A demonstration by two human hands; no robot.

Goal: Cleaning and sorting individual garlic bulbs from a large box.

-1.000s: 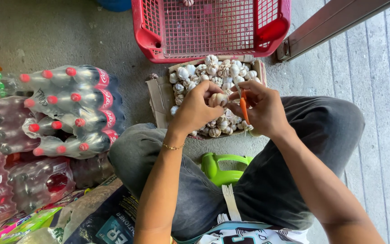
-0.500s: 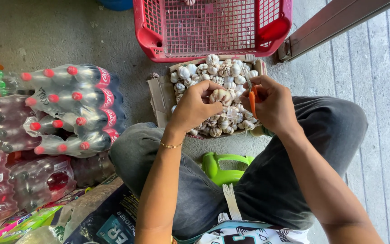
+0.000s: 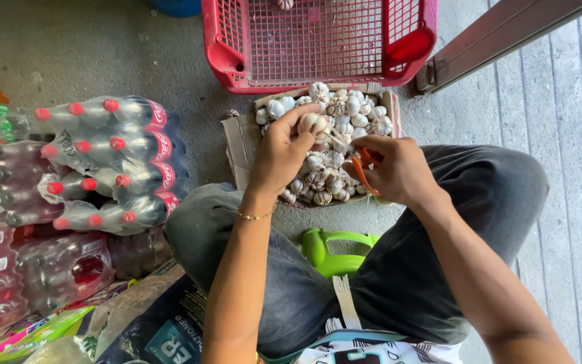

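My left hand [image 3: 283, 154] grips a garlic bulb [image 3: 313, 123] over a cardboard box [image 3: 240, 140] heaped with garlic bulbs [image 3: 351, 111]. My right hand [image 3: 395, 170] holds orange-handled scissors [image 3: 362, 168], their blades pointing toward the bulb's stem. Both hands hover just above the box, between my knees. A thin gold bracelet [image 3: 254, 216] circles my left wrist.
A red plastic basket [image 3: 227, 57] sits beyond the box, with one garlic bulb [image 3: 285, 4] at its far edge. Shrink-wrapped packs of soft drink bottles [image 3: 112, 162] lie at left. A green plastic stool [image 3: 335, 249] shows under my legs. Printed bags [image 3: 149, 323] lie at the lower left.
My left hand has lifted the bulb higher and turned it. The right hand with the scissors has shifted up to the bulb's stem.
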